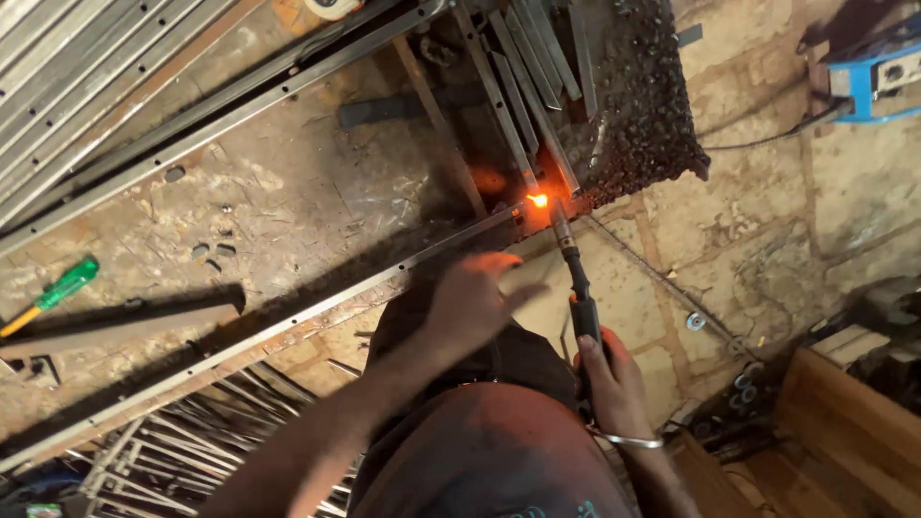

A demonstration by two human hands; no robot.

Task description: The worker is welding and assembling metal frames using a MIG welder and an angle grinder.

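1. Far left on the workbench [288,192] lies a green-handled screwdriver [58,291], untouched.
2. The long perforated steel strip [288,321] runs diagonally along the bench edge (stiff, probably heavy, and hot near the glow, so grab it well away from there).
3. Left hand [470,302] hovers open, fingers spread, just above the strip.
4. Right hand [609,384] grips the electrode holder [580,307], rod tip sparking at the weld [538,200].
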